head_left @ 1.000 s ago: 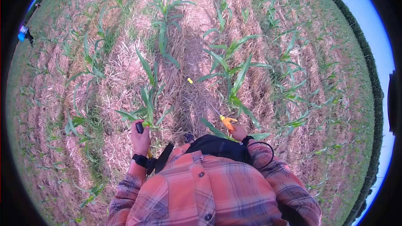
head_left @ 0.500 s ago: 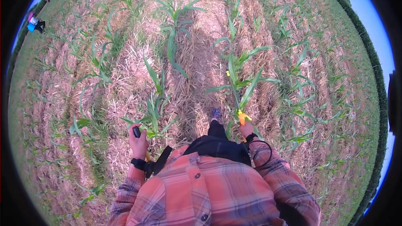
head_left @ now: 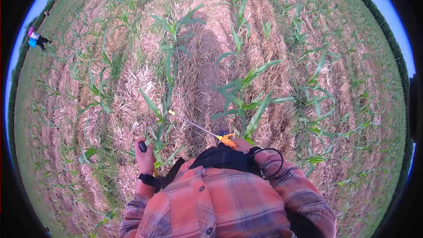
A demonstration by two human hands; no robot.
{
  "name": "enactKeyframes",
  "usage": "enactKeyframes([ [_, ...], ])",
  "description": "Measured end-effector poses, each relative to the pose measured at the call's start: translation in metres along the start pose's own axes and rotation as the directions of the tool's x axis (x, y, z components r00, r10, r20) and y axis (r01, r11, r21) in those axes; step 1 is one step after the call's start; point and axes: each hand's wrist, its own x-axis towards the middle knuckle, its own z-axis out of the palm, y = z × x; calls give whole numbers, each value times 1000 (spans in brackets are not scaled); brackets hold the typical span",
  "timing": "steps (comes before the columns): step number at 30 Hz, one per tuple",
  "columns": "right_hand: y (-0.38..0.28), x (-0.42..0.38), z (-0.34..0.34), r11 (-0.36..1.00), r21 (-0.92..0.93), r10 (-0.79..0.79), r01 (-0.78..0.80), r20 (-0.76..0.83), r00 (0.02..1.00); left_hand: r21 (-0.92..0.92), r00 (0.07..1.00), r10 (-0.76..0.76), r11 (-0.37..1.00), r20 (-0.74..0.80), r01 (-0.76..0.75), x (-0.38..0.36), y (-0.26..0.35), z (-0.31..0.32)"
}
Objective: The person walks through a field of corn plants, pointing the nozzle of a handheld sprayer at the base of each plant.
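Observation:
My right hand (head_left: 243,145) is closed round the orange handle of a spray wand (head_left: 227,140). The wand's thin metal tube (head_left: 196,125) slants up and to the left, ending in a yellow nozzle (head_left: 172,113) beside a young corn plant (head_left: 166,101) in the left row. A dark hose (head_left: 281,161) loops by my right wrist. On the left, my left hand (head_left: 145,159) is wrapped round a black-ended lever grip (head_left: 142,146); its lower part is mostly hidden. Another corn plant (head_left: 246,101) stands just ahead of my right hand.
Rows of young corn run forward on both sides of a straw-covered strip (head_left: 210,75). Grass and weeds (head_left: 119,68) grow between the rows. Far off at the left edge is a person (head_left: 40,40) with a blue load. A dark hedge line (head_left: 387,31) borders the field.
The wand has swung from pointing ahead at the right row to pointing left, its nozzle now at the left row. My right hand moved inward; my left hand dropped slightly.

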Motion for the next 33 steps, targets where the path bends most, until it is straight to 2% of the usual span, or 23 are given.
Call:
enactKeyframes([
  [1, 2, 8, -4, 995, -53, 83, -83, -4, 997, -6, 1000, 2, 1000, 4, -2, 4, 5, 8],
  [4, -6, 5, -39, 994, 21, 105, -103, -112, 988, -14, 1000, 6, 1000, 14, -6, 14, 17, 33],
  [5, -5, 5, -49, 996, -23, 78, -84, -204, 976, 5, 999, 30, 1000, 21, -30, 18, 23, 42],
  [6, -3, 8, -60, 997, -25, 67, -74, -204, 977, 29, 999, 52, 998, 15, -52, 20, 27, 47],
  [7, 1, 9, -71, 986, -26, 152, -164, -251, 956, 34, 998, 56, 998, 5, -57, 24, 30, 53],
  [9, 31, 14, -81, 953, 33, 293, -301, -350, 890, 73, 999, 34, 997, 7, -35, 32, 33, 66],
  [10, 42, 15, -88, 953, 37, 293, -299, -349, 890, 77, 999, 36, 996, 6, -36, 36, 33, 72],
  [12, 61, 17, -102, 920, 72, 372, -386, -476, 797, 129, 999, 49, 990, 12, -50, 43, 32, 82],
  [13, 69, 20, -111, 921, 76, 370, -382, -474, 799, 101, 999, 47, 994, 15, -48, 45, 35, 89],
  [15, 81, 17, -126, 888, 131, 425, -441, -602, 676, 99, 999, 40, 994, 33, -43, 50, 39, 97],
  [16, 80, 13, -135, 888, 129, 424, -441, -601, 678, 84, 998, 39, 995, 53, -44, 53, 41, 102],
  [18, 75, 11, -154, 838, 222, 520, -499, -605, 603, 95, 998, 38, 995, 43, -42, 56, 49, 108],
  [20, 86, 22, -156, 828, 185, 514, -529, -626, 586, 168, 998, 53, 984, 12, -55, 60, 55, 113],
  [22, 94, 28, -156, 804, 221, 541, -553, -657, 525, 171, 999, 51, 984, 0, -51, 66, 54, 116],
  [24, 94, 42, -154, 816, 185, 512, -548, -672, 535, 190, 999, 47, 981, 5, -47, 78, 52, 120],
  [26, 84, 60, -153, 813, 144, 527, -564, -593, 609, 163, 1000, 20, 986, 13, -22, 92, 53, 129],
  [27, 96, 78, -144, 792, 45, 512, -608, -592, 623, 137, 1000, -6, 991, 29, 2, 100, 53, 133],
  [28, 91, 85, -147, 788, 48, 517, -613, -593, 617, 137, 999, -8, 991, 36, 3, 110, 52, 138],
  [30, 76, 104, -156, 880, 39, 436, -473, -459, 774, 128, 999, 41, 991, 36, -45, 133, 54, 151],
  [31, 58, 112, -163, 878, 37, 438, -477, -464, 770, 104, 997, 33, 994, 73, -41, 142, 72, 163],
  [33, 12, 125, -176, 967, -73, 221, -245, -242, 945, 105, 996, 22, 994, 86, -31, 166, 77, 171],
])
